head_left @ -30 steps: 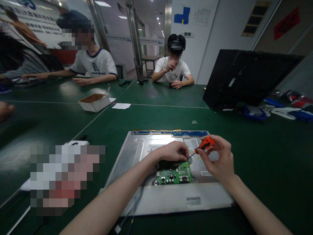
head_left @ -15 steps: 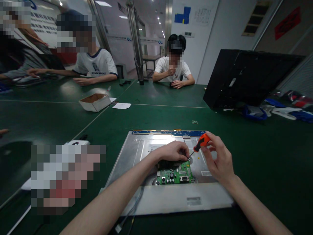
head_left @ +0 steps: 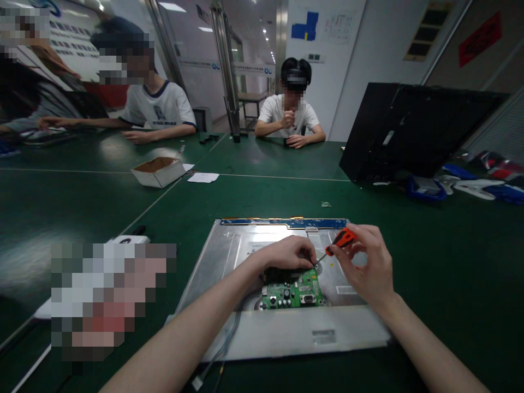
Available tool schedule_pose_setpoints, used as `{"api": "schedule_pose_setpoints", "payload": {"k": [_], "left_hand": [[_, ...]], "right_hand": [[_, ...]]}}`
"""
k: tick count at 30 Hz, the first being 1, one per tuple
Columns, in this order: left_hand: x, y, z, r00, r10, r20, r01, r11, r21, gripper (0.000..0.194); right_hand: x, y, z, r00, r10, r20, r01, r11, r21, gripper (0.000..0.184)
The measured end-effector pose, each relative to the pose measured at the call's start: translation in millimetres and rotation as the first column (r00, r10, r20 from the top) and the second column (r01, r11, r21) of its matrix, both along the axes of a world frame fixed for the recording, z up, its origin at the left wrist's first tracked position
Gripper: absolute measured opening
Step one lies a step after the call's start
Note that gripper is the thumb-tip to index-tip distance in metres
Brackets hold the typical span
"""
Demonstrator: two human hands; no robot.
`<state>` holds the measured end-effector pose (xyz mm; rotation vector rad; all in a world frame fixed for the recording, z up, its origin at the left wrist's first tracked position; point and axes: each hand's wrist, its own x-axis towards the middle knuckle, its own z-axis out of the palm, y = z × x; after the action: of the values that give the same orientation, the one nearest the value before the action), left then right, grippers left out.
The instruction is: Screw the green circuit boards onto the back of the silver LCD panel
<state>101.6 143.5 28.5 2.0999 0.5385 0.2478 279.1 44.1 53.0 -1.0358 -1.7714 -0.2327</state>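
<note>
Our right hand [head_left: 368, 267] pinches the orange-handled screwdriver [head_left: 338, 244], its tip hidden beside our closed left hand [head_left: 289, 254] resting on the small green circuit board [head_left: 292, 292]; whether that hand holds anything we cannot tell.

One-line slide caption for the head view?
Right hand angles an orange-handled screwdriver at the green circuit board on a metal panel, left hand resting on it.

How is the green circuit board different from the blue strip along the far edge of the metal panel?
The green circuit board is squat and blocky, near the panel's front; the blue strip is long and thin, along the far edge. The left hand rests on the board; no hand touches the strip. The board carries raised parts; the strip looks flat. Both sit on the metal panel.
</note>
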Motion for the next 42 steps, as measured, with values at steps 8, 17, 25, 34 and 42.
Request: {"api": "schedule_pose_setpoints", "payload": {"k": [8, 17, 25, 34, 42], "left_hand": [[1, 1, 0.0, 1.000, -0.012, -0.009, 0.012, 0.999, 0.045, 0.012], [1, 0, -0.4, 1.000, 0.001, -0.007, 0.000, 0.998, 0.058, 0.011], [2, -1, 1.8, 1.000, 0.001, -0.020, 0.000, 0.999, 0.046, 0.012], [1, -1, 5.1, 0.999, -0.003, -0.039, 0.006, 0.998, 0.063, 0.011], [1, -2, 3.9, 0.999, 0.003, -0.039, -0.001, 0.999, 0.046, 0.011]], "right_hand": [[-1, -2, -5.9, 0.999, -0.038, 0.020, 0.039, 0.998, -0.055, 0.057], [1, 2, -15.3, 0.988, 0.005, -0.151, -0.015, 0.998, -0.066, 0.062], [-1, -1, -4.8, 0.999, 0.024, -0.021, -0.026, 0.996, -0.080, 0.057], [1, -2, -10.1, 1.000, -0.011, -0.023, 0.009, 0.997, -0.080, 0.058], [4, 5, 31.7, 0.991, -0.014, 0.132, 0.050, 0.959, -0.279, 0.022]]}}
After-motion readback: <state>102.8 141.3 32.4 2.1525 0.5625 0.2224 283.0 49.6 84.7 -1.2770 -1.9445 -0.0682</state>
